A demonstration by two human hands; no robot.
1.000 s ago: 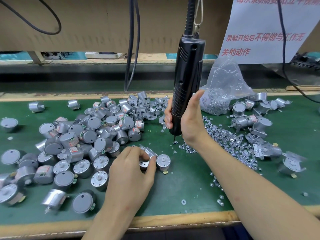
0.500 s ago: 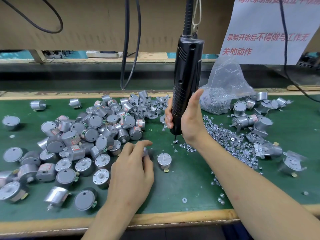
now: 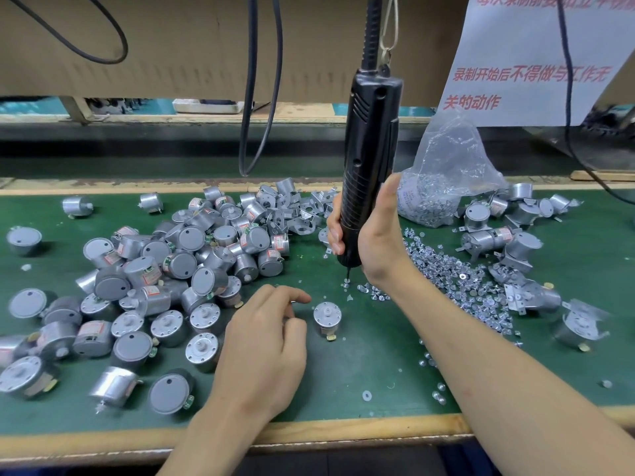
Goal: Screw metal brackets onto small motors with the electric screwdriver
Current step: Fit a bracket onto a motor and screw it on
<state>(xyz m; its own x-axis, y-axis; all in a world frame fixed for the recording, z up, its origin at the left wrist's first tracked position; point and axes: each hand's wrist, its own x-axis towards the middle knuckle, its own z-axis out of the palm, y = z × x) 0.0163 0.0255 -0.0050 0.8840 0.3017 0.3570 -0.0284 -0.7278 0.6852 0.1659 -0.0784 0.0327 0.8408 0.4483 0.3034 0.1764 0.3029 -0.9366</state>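
electric screwdriver (image 3: 371,139) clamped in right grip (image 3: 378,245) above screws (image 3: 446,280); left grip (image 3: 264,341), hold unclear, beside motor (image 3: 327,316).

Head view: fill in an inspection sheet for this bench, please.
Surface: green mat, wooden front edge.
Job's things: motor heap left; lone motor upright mid-mat; brackets behind the heap; loose screws and screw bag right.
Clutter: stray washer near the front.
Grips: right hand grips the hanging electric screwdriver, bit down among screws; left hand curled beside the lone motor, contents hidden.
Cables: black cables hang at the back.
Surroundings: cardboard panel, paper notice with red print.
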